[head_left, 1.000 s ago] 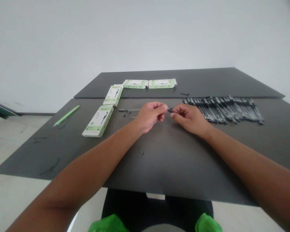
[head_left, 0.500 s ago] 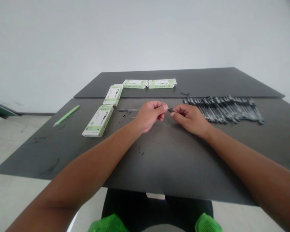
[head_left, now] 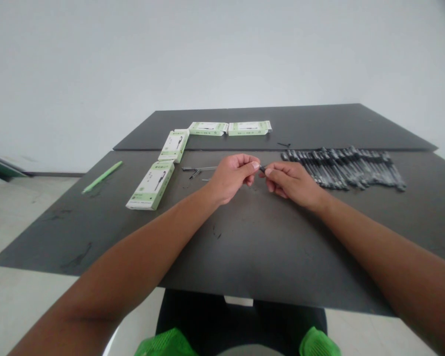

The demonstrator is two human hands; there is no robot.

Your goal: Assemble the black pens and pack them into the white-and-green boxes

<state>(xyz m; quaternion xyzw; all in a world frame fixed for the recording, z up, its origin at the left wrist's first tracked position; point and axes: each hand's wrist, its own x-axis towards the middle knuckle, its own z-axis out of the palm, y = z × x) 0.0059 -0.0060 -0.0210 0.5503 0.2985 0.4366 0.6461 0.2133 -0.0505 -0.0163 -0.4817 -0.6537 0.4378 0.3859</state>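
My left hand (head_left: 234, 177) is closed in a pinch above the middle of the table, fingertips around one end of a small dark piece. My right hand (head_left: 289, 181) pinches the other end of this short black pen part (head_left: 262, 169). Most of the part is hidden by the fingers. Just left of my left hand are a clear pen tube (head_left: 202, 168) and several small black pieces (head_left: 195, 174) on the table. To the right of my right hand lies a row of clear-barrelled pens with black ends (head_left: 343, 168), side by side.
Two white-and-green pen boxes (head_left: 152, 185) lie end to end at the left, with two more boxes (head_left: 249, 128) along the back. A light green pen (head_left: 103, 177) rests near the left edge of the dark table (head_left: 267, 257). Small black scraps (head_left: 284, 145) lie behind my hands.
My right hand's fingers have shifted their grip on the black part, with the lower fingers curled further under. Both hands have moved slightly to the right.
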